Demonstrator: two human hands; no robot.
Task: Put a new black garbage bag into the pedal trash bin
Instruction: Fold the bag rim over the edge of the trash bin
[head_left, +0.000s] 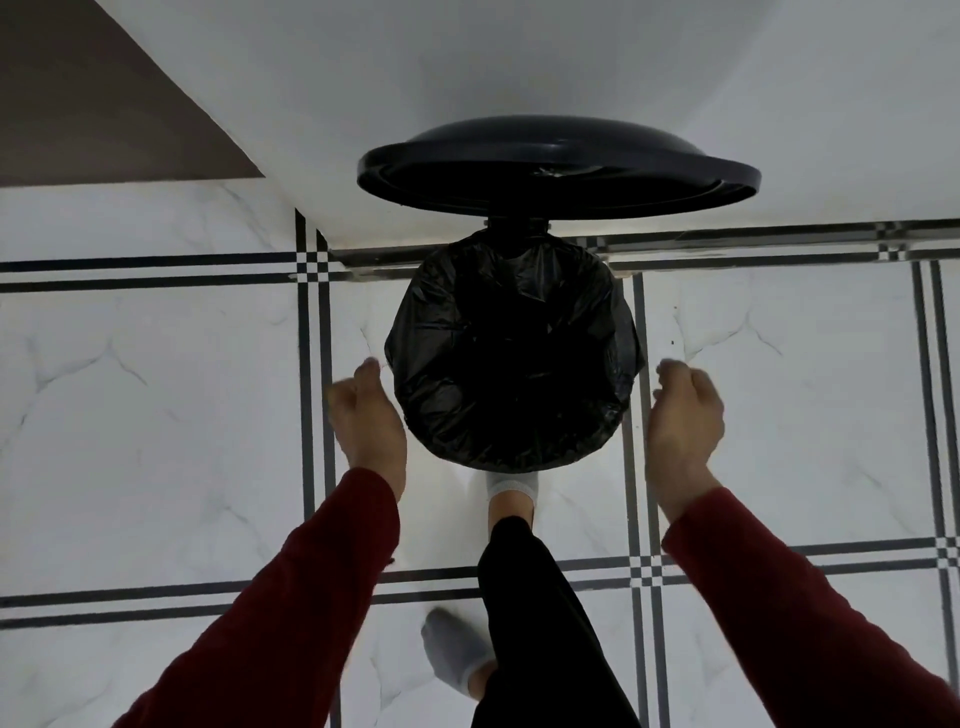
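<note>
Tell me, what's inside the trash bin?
A black garbage bag lines the trash bin, folded over its rim under the raised lid. The bag's middle is too dark to tell if anything lies inside. The bin's own walls are covered by the bag.

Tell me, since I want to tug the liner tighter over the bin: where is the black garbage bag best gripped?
Probably by the folded-over edge of the black garbage bag, pinched at its left and right sides, where it drapes outside the bin. The left hand and right hand already flank it, both apart from it. Come in sideways; the raised lid blocks the far side.
</note>
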